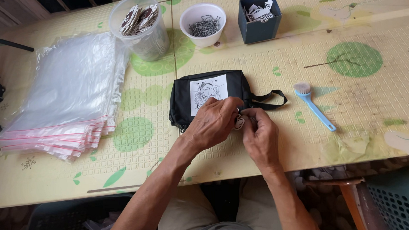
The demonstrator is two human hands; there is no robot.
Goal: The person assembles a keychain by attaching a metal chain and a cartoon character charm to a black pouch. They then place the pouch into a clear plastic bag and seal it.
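- Your fingers (245, 113) pinched narrowly around a small tag (239, 123) at the near edge of the black pouch (205, 95).
- Both hands met there, probably so the left hand (213, 121) could steady the pouch while the right hand (259, 134) worked the tag.
- The pouch lay flat on the table (281, 72), strap (270, 100) trailing right.
- Your forearms angled inward, wrists bent down.

A pouch (205, 94) is lying mid-counter (363, 118); bags (70, 94) are sitting at nine o'clock, a brush (313, 105) at three, and tubs (203, 22) at twelve.
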